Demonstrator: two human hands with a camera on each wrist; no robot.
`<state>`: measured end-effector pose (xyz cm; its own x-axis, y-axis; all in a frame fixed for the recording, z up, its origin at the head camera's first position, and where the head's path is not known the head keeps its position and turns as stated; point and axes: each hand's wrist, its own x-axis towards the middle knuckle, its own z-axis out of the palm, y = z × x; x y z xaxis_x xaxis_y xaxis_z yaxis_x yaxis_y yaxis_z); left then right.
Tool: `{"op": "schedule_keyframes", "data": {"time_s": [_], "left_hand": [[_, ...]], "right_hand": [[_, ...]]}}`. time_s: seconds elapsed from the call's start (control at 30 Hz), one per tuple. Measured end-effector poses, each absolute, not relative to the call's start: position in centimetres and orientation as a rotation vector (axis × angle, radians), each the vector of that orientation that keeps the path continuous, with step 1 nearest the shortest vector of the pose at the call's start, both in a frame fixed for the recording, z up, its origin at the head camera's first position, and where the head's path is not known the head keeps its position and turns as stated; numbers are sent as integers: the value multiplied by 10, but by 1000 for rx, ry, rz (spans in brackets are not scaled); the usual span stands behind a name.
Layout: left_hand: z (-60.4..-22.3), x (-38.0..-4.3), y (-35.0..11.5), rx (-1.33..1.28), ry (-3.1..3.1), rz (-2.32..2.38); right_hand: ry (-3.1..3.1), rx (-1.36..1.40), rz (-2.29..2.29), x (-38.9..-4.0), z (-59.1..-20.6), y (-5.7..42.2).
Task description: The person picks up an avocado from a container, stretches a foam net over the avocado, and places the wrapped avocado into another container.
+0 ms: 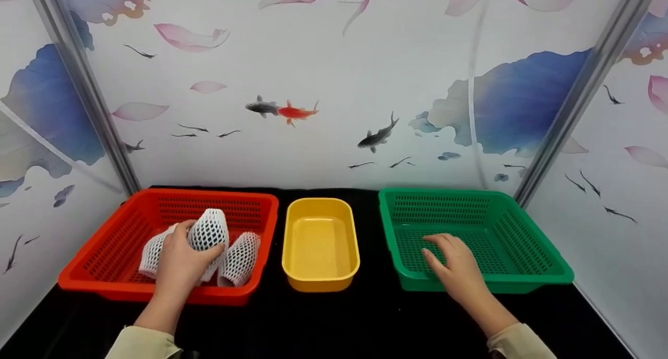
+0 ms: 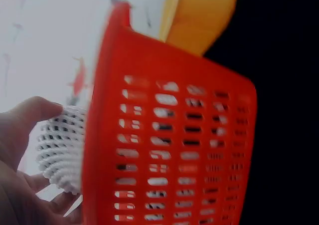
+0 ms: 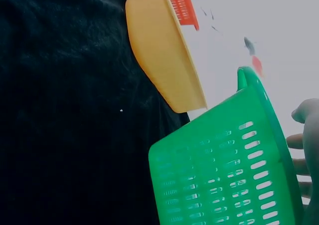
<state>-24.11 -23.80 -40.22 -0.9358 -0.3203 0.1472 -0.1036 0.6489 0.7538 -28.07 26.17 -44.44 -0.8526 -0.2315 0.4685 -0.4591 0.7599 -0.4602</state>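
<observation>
My left hand (image 1: 180,257) is over the red basket (image 1: 271,207), its fingers and thumb curled round a white foam fruit net (image 1: 209,231). Dark gaps show through the mesh of that net. In the left wrist view, the thumb presses on the net (image 2: 62,140) beside the basket's rim. More white foam nets lie in the red basket: one (image 1: 156,249) left of the hand, partly hidden by it, and another (image 1: 241,257) on the right. My right hand (image 1: 456,265) hovers over the near side of the green basket (image 1: 475,194), fingers loosely bent and holding nothing.
Between the two baskets stands a yellow tub (image 1: 319,244) with nothing in it. All three stand on a black cloth (image 1: 334,327). Behind and at the sides rise white panels (image 1: 323,51) printed with fish and petals, joined by metal posts (image 1: 574,103).
</observation>
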Motion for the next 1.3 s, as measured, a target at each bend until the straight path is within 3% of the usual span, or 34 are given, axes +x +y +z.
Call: {"op": "schedule_keyframes", "data": {"time_s": [0.87, 1.3], "left_hand": [[-416, -262, -244, 350, -2876, -608], [-416, -264, -249, 295, -2892, -761]], "right_hand": [[-2705, 528, 550, -284, -447, 258], [-2717, 526, 531, -283, -445, 255]]}}
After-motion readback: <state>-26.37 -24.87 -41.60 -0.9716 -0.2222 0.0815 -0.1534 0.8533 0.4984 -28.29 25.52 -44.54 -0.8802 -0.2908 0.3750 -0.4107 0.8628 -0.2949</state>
